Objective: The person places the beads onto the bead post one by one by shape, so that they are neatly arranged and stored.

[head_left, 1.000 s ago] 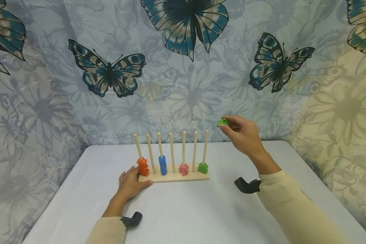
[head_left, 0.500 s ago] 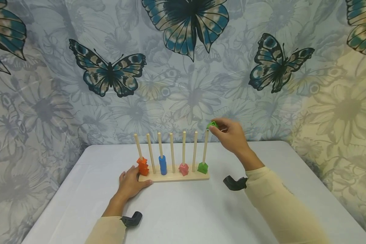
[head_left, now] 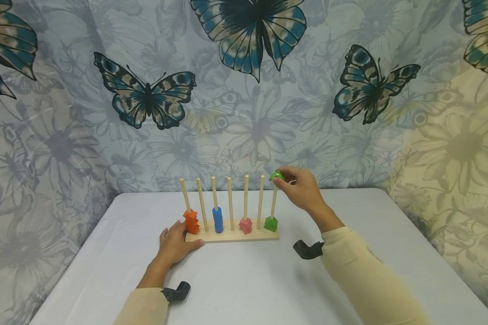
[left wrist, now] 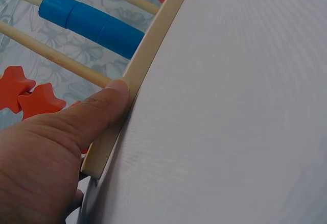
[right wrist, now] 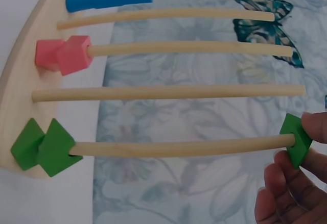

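Note:
A wooden peg board [head_left: 236,236] with several upright pegs stands on the table. My left hand [head_left: 174,246] grips its left end, the thumb [left wrist: 104,109] along the front edge of the base. Between thumb and fingers my right hand [head_left: 302,188] pinches a green diamond-shaped bead [right wrist: 296,141] at the top of the rightmost peg [right wrist: 184,147]; the peg's tip has entered the bead's hole. Two green beads [right wrist: 55,147] sit at the bottom of that same peg.
Orange star beads [head_left: 191,221] are stacked on the leftmost peg, partly behind the left hand. Blue cylinders [head_left: 218,220] fill the lower part of the third peg. Pink beads [right wrist: 74,54] sit on another peg. Behind the white table [head_left: 236,289] hangs a butterfly-patterned cloth [head_left: 260,135].
My right hand has moved left and slightly down, bringing the green bead from beside the rightmost peg onto its top. The left hand and the board have stayed in place.

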Motion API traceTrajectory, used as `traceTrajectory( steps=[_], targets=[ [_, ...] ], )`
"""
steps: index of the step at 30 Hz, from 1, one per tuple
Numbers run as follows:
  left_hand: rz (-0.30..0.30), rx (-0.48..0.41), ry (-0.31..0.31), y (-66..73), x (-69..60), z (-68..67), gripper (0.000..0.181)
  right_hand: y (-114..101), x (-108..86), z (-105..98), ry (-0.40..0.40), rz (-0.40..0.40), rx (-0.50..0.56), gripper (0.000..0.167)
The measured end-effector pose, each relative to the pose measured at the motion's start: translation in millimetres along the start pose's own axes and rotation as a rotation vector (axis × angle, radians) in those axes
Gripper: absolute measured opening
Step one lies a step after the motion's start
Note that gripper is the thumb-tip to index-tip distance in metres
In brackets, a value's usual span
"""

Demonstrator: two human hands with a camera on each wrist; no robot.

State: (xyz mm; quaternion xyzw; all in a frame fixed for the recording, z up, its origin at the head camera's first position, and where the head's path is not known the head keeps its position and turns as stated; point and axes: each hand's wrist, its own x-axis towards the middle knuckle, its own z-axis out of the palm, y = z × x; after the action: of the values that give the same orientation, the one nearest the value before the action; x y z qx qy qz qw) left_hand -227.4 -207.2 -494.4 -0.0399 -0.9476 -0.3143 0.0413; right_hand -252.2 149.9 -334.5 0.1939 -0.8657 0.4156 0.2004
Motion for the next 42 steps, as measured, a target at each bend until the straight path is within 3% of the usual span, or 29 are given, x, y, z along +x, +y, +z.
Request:
traceTrajectory(
  steps=[24,42],
  targets=[
    [0.0,-0.002,0.007,0.9,-1.3,-1.3,0.082,39,-39.9,38,-0.09,0.119,-0.012,0.024],
    [0.014,-0.007,0.011,0.1,0.1,-0.2,0.081,58,-56.0,55,-0.145,0.215,-0.052,0.027]
  ],
)
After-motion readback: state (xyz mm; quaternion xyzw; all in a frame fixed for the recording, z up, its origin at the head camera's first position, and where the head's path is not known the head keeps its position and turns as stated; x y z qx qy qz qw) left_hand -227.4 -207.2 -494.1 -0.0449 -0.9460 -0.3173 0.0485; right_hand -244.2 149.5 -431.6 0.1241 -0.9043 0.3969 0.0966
